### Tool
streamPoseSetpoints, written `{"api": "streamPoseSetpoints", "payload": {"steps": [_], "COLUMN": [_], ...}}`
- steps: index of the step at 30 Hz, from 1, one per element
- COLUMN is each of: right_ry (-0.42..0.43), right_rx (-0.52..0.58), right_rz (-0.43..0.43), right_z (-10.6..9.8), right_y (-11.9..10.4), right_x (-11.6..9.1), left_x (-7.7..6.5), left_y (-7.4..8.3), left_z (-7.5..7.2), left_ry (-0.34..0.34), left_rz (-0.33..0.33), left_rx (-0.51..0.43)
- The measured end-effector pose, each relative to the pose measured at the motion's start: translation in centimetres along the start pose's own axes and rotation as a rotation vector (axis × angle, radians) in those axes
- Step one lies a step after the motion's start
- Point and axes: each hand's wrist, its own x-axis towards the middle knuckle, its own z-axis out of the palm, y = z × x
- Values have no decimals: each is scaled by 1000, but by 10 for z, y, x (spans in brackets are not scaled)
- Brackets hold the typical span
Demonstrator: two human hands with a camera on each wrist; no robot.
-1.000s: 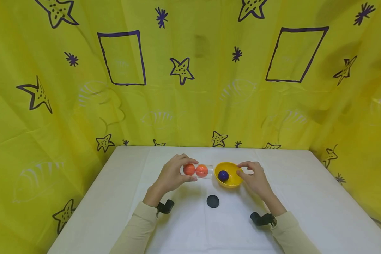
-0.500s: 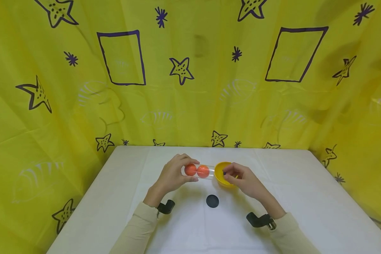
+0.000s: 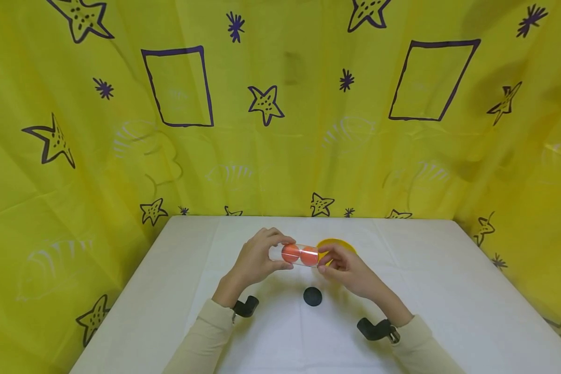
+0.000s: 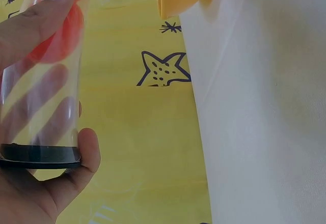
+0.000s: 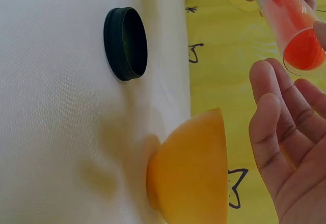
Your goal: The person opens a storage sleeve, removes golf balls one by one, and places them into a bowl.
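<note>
My left hand grips a clear tube held sideways, its open mouth facing right. Two orange-red balls sit inside towards the mouth. In the left wrist view a black cap closes the tube's other end. My right hand is at the mouth, its fingers loosely bent and a fingertip close to the rim. No ball shows in its palm in the right wrist view. The yellow bowl stands behind that hand, which largely covers it; I cannot see the blue ball.
A round black lid lies on the white table in front of the hands. Yellow patterned curtains hang behind the table and at both sides. Each wrist wears a black camera mount.
My right hand reached into the bowl at the blue ball, then moved left to the tube's mouth. The orange balls shifted right inside the tube, towards the mouth. The left hand keeps its grip.
</note>
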Motion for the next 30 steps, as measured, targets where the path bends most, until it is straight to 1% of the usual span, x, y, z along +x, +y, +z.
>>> {"api": "streamPoseSetpoints", "payload": {"steps": [5,11,19,30], "right_ry": [17,53,116,112], "right_rx": [-11,-42,-90,-116], "right_rz": [9,44,29,31], "right_z": [0,-2,-3,-4], "right_y": [-1,-1,1,1], "right_x": [0,-2,-2,-1], "left_x": [0,0,0,0], "left_y": [0,-2,-2,-3], "left_z": [-1,0,1,1], "left_ry": [-26,-17,-18,-27], "left_rz": [-36,-46,-57,-73], "left_rx": [-9,-32,-44,-54]}}
